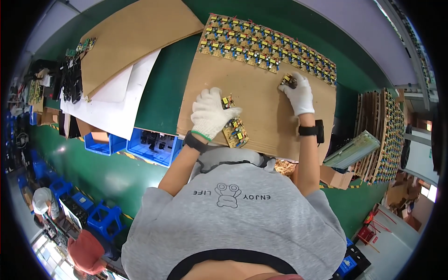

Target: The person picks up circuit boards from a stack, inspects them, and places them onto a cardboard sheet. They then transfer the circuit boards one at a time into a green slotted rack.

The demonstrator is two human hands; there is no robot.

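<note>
Standing beside the green bench (168, 74), I see the person's white-gloved left hand (211, 114) closed around a small stack of tan circuit boards with yellow and blue parts (234, 130), held over the near edge of a flat brown cardboard sheet (252, 100). The white-gloved right hand (298, 93) is closed on one more small circuit board (288, 81), set just beside the long rows of matching boards (266, 44) laid along the far edge of that sheet. Blue plastic bins (151, 149) sit below the bench edge, left of the person.
</note>
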